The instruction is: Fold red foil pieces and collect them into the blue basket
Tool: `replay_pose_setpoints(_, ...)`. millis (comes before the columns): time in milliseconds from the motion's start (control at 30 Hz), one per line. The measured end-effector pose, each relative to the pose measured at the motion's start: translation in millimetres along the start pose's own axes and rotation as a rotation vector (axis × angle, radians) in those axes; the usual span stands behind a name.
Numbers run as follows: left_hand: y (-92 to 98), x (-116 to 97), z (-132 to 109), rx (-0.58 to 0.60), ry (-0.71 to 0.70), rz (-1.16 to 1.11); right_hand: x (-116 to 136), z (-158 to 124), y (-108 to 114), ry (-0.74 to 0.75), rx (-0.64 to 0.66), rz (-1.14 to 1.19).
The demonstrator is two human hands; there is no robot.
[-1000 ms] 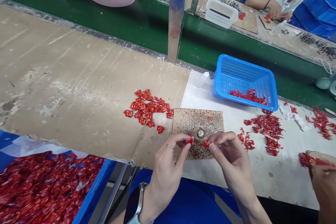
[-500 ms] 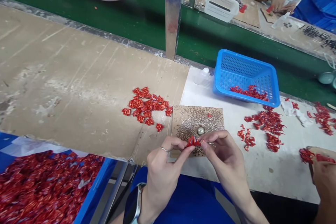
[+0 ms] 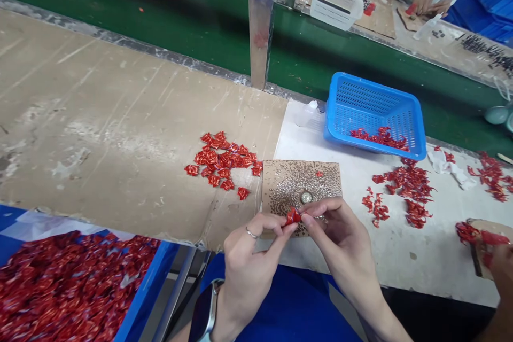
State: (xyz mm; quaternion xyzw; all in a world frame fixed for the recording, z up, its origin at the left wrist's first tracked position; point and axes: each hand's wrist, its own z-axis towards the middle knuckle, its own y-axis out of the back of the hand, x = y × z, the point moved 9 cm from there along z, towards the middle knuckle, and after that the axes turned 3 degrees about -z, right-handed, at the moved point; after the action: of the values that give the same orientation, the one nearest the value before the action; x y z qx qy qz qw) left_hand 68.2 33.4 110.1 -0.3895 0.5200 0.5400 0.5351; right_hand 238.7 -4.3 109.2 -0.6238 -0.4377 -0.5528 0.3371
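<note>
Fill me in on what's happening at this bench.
The person's left hand pinches a small red piece above a bead-strewn cardboard sheet; the right hand's fingertips are at its edge, their grip unclear. Red rosettes lie clustered to the left. Loose red scraps lie to the right, near a blue basket holding more. Another person's hand shows at the right edge.

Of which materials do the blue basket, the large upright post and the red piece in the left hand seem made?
Blue basket: likely plastic, glossy, with perforated walls. Upright post: probably metal, as its shiny face mirrors surroundings. Red piece: perhaps satin ribbon, from its sheen and folds, but too small to confirm.
</note>
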Motion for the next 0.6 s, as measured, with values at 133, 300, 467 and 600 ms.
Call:
replay_pose_setpoints(133, -3.0, -1.5, 1.0, 0.029, -0.026, -0.019, -5.6, -2.8, -0.9, -0.062, 0.005, 0.013)
replay_pose_setpoints(300, -14.4, 8.6, 5.9, 0.093, -0.023, -0.009, -17.5, 1.4, -0.6, -0.088, 0.023, 0.036)
replay_pose_setpoints(467, -3.8, 28.0, 9.7, 0.098, 0.007, 0.072, -23.0, 34.3, 77.8, 0.068, -0.236, -0.342)
replay_pose_setpoints(600, 23.9, 45.3, 14.1, 0.027, 0.04, 0.174, -34.6, 64.8, 159.8, 0.105, -0.464, -0.515)
